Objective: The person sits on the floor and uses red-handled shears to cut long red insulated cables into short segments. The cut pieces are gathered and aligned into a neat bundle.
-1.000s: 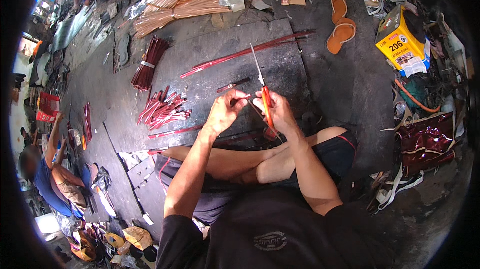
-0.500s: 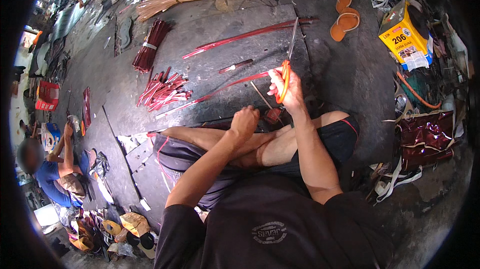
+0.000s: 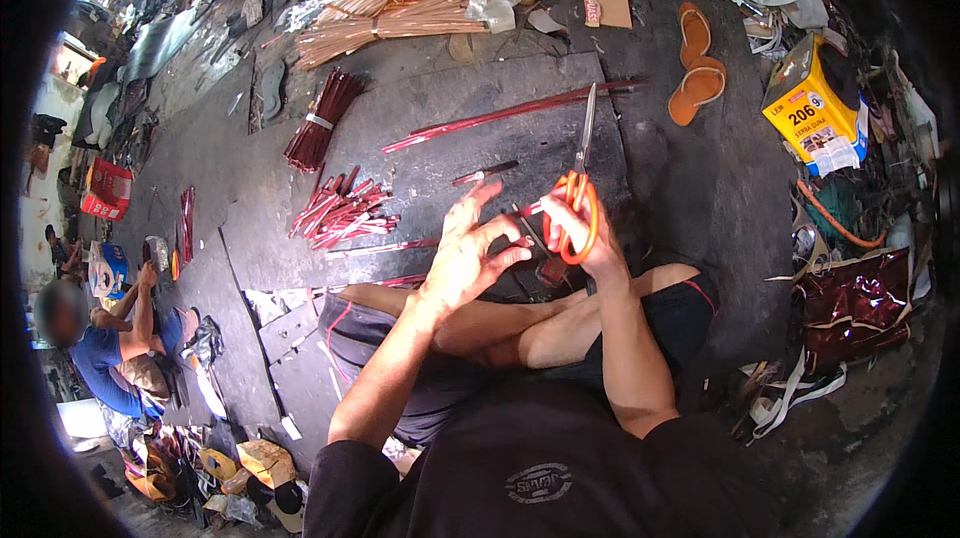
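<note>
Short strips (image 3: 345, 215) lie piled toward the board's (image 3: 520, 68) left side, while long strips (image 3: 490, 117) near its far edge look uncut, the left hand's (image 3: 462, 250) grip wide, the right hand's (image 3: 603, 250) holding scissors (image 3: 577, 182).

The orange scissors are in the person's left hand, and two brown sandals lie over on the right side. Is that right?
Almost! The orange scissors are in the person's right hand, as the head view shows. Two brown sandals do lie over on the right side.
</note>
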A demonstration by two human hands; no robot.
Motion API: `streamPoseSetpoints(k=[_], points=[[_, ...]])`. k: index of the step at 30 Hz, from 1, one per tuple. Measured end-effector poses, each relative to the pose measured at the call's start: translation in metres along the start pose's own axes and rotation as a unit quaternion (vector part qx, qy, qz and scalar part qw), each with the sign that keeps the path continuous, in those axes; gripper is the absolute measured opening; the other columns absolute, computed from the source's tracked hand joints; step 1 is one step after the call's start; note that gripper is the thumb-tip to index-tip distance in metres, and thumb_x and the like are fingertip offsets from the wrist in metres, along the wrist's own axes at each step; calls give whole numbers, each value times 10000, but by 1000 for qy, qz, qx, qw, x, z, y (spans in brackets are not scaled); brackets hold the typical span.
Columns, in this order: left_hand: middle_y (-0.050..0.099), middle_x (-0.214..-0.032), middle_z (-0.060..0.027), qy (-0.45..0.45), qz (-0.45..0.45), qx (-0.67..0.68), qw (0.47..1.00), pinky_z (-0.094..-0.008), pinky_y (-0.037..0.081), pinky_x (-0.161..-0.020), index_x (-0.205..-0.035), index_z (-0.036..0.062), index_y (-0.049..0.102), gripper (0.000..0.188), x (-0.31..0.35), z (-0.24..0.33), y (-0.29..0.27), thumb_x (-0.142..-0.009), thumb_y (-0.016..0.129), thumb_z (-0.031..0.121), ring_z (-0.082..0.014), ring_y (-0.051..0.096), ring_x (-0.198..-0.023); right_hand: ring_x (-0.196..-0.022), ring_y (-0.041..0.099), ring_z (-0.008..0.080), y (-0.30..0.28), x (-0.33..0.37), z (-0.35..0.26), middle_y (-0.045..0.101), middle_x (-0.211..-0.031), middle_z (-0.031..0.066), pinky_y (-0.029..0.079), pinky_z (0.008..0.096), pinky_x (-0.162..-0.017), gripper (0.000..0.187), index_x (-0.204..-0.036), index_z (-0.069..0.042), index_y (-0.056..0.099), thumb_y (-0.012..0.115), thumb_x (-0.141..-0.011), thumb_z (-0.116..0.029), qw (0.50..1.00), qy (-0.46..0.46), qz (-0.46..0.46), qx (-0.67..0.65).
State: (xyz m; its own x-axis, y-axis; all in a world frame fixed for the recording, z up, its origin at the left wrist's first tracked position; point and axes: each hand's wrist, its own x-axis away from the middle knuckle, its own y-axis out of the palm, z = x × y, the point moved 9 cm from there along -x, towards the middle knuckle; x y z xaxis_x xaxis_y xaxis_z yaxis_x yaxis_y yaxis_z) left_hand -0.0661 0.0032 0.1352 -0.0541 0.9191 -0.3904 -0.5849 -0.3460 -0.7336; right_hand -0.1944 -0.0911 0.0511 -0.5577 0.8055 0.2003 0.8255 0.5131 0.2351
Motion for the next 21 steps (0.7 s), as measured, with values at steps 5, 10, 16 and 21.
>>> streamPoseSetpoints(k=[5,10,16,21], points=[[685,-956,-110,-159,-115,253,947,-381,501,-818,-923,59,599,266,-10,-26,12,-818,763,239,-234,659,-931,-593,594,105,22,10,-26,606,-751,51,510,255,-528,259,-1070,-2,600,629,-931,-219,1000,7,-11,-24],[612,-707,-48,-131,7,239,962,-284,461,-601,-909,29,577,191,-16,-16,-7,-864,729,135,-95,535,-651,-633,592,71,34,27,-48,609,-819,33,534,239,-541,212,-1114,1,596,610,-940,-120,997,-50,-21,55],[648,-926,-82,-160,71,443,879,-300,498,-838,-1104,8,540,206,-1,-41,0,-958,601,141,-158,630,-883,-674,603,73,36,28,-49,632,-863,14,526,230,-549,106,-989,-58,630,676,-899,-90,995,-84,20,47],[618,-992,-55,-218,18,414,884,-283,478,-851,-1292,9,503,345,-11,-37,-5,-1008,503,205,-130,588,-897,-599,605,95,58,36,-66,608,-774,35,525,248,-548,145,-963,2,618,649,-925,-134,995,-58,-76,14]])
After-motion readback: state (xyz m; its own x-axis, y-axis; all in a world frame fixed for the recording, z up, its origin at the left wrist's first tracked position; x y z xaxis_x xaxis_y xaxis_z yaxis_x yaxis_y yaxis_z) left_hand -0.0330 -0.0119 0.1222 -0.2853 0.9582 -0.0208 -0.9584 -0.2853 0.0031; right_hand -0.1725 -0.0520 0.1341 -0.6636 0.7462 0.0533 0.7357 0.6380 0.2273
